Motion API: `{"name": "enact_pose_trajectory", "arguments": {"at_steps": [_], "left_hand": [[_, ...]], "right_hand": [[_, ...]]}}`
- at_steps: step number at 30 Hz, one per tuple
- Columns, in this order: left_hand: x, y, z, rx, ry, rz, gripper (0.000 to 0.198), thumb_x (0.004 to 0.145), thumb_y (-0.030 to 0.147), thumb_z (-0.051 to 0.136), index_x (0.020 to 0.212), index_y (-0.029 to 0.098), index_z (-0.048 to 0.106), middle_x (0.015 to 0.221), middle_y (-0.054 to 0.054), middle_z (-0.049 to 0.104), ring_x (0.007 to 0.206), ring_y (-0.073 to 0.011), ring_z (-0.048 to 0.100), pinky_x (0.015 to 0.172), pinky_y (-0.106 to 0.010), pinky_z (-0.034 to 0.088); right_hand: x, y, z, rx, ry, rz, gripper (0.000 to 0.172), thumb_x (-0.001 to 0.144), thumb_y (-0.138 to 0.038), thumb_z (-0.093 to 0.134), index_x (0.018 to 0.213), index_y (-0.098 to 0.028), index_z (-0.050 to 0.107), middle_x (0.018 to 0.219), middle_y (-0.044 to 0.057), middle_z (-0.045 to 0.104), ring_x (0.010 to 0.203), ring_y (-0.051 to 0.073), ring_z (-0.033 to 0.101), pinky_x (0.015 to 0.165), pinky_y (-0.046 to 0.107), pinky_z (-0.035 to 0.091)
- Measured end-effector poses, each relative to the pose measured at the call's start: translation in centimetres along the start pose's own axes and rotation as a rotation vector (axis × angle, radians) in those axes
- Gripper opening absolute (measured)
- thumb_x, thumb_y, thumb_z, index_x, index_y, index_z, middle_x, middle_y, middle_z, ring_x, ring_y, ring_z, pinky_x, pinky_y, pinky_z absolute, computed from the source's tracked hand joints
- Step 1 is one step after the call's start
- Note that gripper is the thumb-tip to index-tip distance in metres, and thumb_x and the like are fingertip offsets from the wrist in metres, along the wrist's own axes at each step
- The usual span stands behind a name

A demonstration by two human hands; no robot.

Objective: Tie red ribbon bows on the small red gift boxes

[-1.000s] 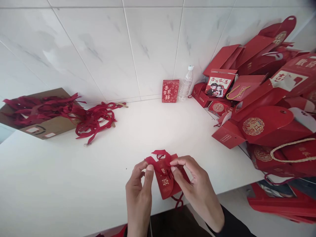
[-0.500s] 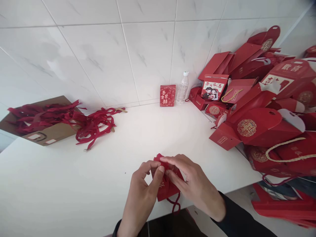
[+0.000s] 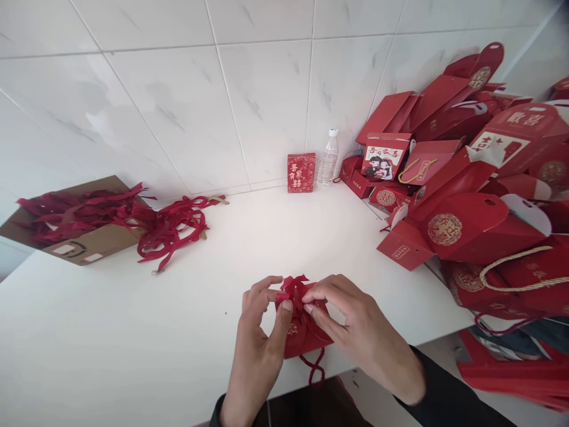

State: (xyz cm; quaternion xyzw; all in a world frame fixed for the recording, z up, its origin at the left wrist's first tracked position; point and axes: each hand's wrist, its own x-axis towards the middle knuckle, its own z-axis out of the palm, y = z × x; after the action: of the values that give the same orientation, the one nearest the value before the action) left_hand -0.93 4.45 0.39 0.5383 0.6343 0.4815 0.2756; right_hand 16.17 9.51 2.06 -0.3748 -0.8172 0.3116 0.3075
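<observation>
A small red gift bag [image 3: 302,335] with gold characters lies near the front edge of the white table [image 3: 133,332]. Its red cord handle [image 3: 315,370] hangs over that edge. My left hand [image 3: 260,329] pinches the red ribbon [image 3: 291,289] at the bag's top between thumb and fingers. From the other side my right hand [image 3: 351,323] pinches the same ribbon with its fingertips. Both hands are closed on it, nearly touching each other.
A cardboard box [image 3: 75,243] full of red ribbons [image 3: 169,228] spills them at the back left. By the tiled wall stand a small red box [image 3: 301,172] and a clear plastic bottle [image 3: 329,159]. A heap of red gift bags [image 3: 471,196] fills the right side.
The bag's open top flaps have been drawn together and the ribbon bunched up at the top. Both hands have closed in toward each other over the bag.
</observation>
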Motion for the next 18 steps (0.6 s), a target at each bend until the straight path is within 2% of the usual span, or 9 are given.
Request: {"name": "enact_pose_trajectory", "arguments": {"at_steps": [3, 8, 12, 18], "left_hand": [[-0.3, 0.1, 0.4, -0.114, 0.060, -0.038, 0.018, 0.096, 0.040, 0.057, 0.089, 0.025, 0.066, 0.128, -0.004, 0.063, 0.120, -0.0216, 0.054, 0.092, -0.032, 0.046], [-0.1, 0.1, 0.8, -0.374, -0.057, -0.164, 0.025, 0.096, 0.045, 0.057, 0.099, 0.023, 0.068, 0.098, -0.004, 0.073, 0.089, -0.0174, 0.065, 0.082, -0.030, 0.050], [0.4, 0.5, 1.2, -0.357, -0.064, -0.235, 0.030, 0.092, 0.049, 0.061, 0.098, 0.021, 0.071, 0.084, -0.001, 0.072, 0.073, -0.0142, 0.062, 0.070, -0.026, 0.048], [0.8, 1.4, 1.4, -0.227, -0.151, -0.213, 0.034, 0.095, 0.048, 0.054, 0.098, 0.020, 0.073, 0.087, -0.002, 0.072, 0.075, -0.0153, 0.058, 0.071, -0.027, 0.046]], "right_hand": [[-0.4, -0.1, 0.0, -0.081, 0.018, 0.014, 0.014, 0.098, -0.011, 0.054, 0.097, -0.025, 0.054, 0.097, 0.000, 0.061, 0.089, 0.019, 0.060, 0.078, 0.034, 0.048], [-0.3, -0.3, -0.3, -0.053, -0.009, 0.102, 0.012, 0.095, -0.012, 0.058, 0.093, -0.024, 0.055, 0.090, -0.002, 0.062, 0.079, 0.016, 0.058, 0.073, 0.031, 0.046], [0.4, -1.1, -1.3, 0.185, -0.129, 0.210, 0.007, 0.095, -0.019, 0.061, 0.093, -0.026, 0.061, 0.083, -0.006, 0.063, 0.072, 0.012, 0.058, 0.067, 0.023, 0.046], [1.6, -1.7, -2.4, 0.385, -0.228, 0.263, 0.008, 0.097, -0.025, 0.058, 0.099, -0.026, 0.066, 0.089, -0.006, 0.070, 0.081, 0.011, 0.063, 0.071, 0.021, 0.048]]}}
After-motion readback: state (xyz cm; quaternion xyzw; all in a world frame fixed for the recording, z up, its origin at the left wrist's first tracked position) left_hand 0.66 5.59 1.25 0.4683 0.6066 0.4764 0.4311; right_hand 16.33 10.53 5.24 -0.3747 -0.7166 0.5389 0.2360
